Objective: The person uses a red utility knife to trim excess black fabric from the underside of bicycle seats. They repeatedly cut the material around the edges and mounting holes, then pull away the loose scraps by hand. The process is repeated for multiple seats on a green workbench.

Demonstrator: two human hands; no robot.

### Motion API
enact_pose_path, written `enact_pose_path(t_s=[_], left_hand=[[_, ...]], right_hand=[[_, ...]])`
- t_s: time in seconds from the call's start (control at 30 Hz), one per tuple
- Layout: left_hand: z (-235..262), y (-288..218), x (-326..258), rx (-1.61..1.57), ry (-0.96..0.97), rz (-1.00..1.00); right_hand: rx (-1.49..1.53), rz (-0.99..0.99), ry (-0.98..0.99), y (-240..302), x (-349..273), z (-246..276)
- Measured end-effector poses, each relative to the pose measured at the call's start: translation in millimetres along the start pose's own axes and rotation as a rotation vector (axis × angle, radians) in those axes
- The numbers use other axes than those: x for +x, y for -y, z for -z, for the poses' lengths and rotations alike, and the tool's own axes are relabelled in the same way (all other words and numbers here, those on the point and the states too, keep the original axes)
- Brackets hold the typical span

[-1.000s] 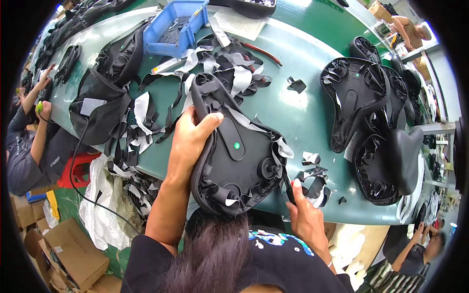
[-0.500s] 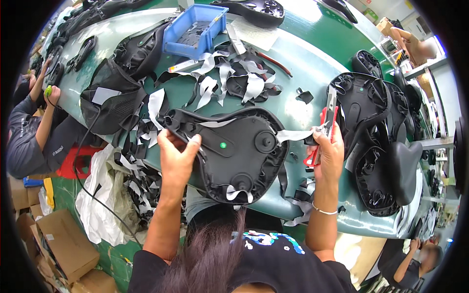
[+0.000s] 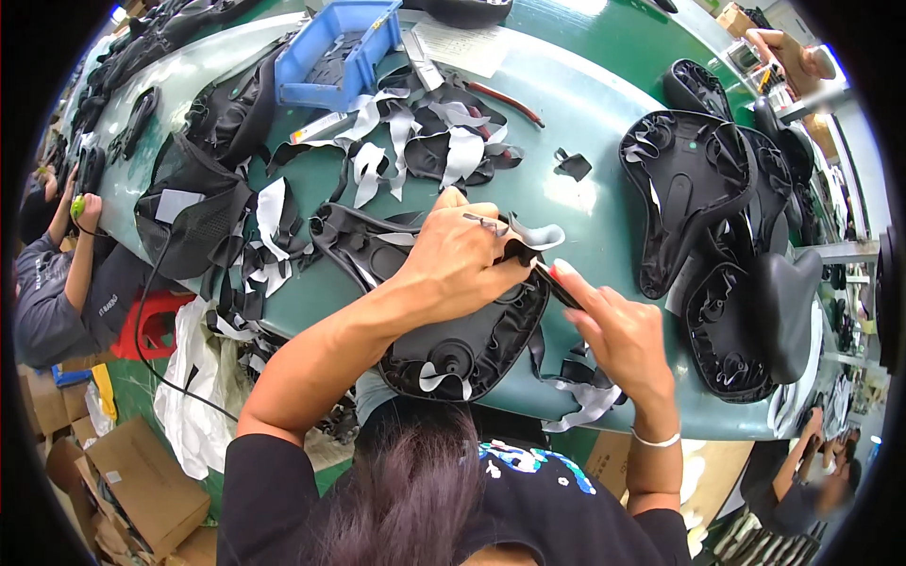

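A black saddle (image 3: 415,344) lies underside up at the table's near edge, its dark cover gathered around the rim. My left hand (image 3: 453,250) reaches across it, closed on a grey-white fabric strip (image 3: 538,234) at the saddle's right side. Just right of that, my right hand (image 3: 623,340) is closed around a slim hand tool (image 3: 555,285) with a bit of red showing. The tool's tip meets the strip's base; its exact kind is mostly hidden by my fingers. Another pale scrap (image 3: 444,379) curls on the saddle's near part.
Fabric offcuts (image 3: 462,156) and a blue bin (image 3: 326,71) lie beyond the saddle. More saddles (image 3: 684,193) are stacked at right, and a black mesh bag (image 3: 193,203) sits at left. A cable (image 3: 142,330) hangs past the left edge. Other people work nearby.
My left hand has left the saddle's left end and crossed right onto the strip. My right hand, with the red tool, has come nearer and turned toward the saddle's right edge.
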State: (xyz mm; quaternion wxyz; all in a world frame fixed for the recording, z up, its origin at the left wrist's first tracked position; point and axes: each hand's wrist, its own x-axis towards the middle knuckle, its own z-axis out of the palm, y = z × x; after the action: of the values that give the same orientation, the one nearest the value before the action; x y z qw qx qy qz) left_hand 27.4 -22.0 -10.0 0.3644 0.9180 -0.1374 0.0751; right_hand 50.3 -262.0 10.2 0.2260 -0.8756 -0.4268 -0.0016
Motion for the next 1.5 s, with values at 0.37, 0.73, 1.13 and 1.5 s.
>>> enact_pose_path(t_s=[0.37,0.73,1.13,1.5], left_hand=[[16.3,-11.5,-10.0,-1.422,-0.295,0.147],[14.9,40.3,20.2,-0.413,-0.936,0.123],[40.8,-5.7,-73.7,-0.943,-0.259,0.169],[112.8,67.7,-38.6,-0.264,-0.365,0.147]], right_hand=[[-0.121,-0.316,-0.014,52.9,-11.5,-19.4],[-0.277,-0.306,0.117,64.4,-2.7,-5.7],[-0.333,0.227,0.405,-2.7,84.2,39.3],[-0.402,-0.068,0.34,30.4,11.9,52.8]])
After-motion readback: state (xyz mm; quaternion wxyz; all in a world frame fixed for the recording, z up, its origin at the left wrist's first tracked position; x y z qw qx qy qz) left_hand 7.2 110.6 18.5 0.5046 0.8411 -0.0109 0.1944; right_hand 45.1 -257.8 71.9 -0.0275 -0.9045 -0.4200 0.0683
